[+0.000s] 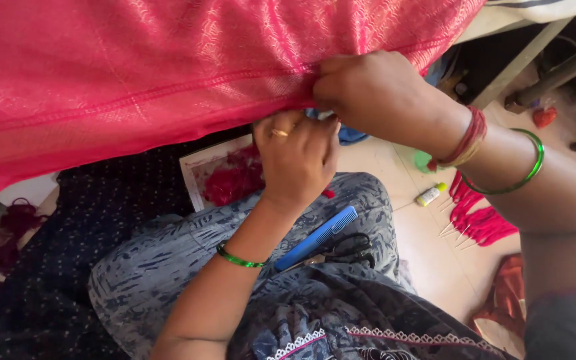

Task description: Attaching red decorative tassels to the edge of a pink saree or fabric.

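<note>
The pink woven fabric (168,67) spans the upper part of the view and hangs down over the person's lap; a stitched seam runs along it just above its lower edge.

The right hand (375,93) grips that lower edge from above, fingers curled shut and pinching the fabric. A red thread wristband and a green bangle (525,170) sit on the right forearm.

The left hand (296,157) is raised directly beneath the right hand, touching it, fingers closed together at the fabric edge. A gold ring (279,133) sits on one finger and a second green bangle (238,259) on the left wrist. What the left fingertips pinch is hidden by the hand itself — a small pale-blue patch shows between the two hands, but it cannot be identified.

On the lap, just right of the left forearm:
- a blue comb (318,237), lying diagonally;
- black scissors (351,250), touching the comb's lower side.

Behind the left hand lies a white tray (195,177) holding red thread scraps. On the floor (435,260), near the right forearm, lie a small white and yellow bottle (430,195) and a bundle of red tassels (478,217) — pale sticks protrude from the bundle.
</note>
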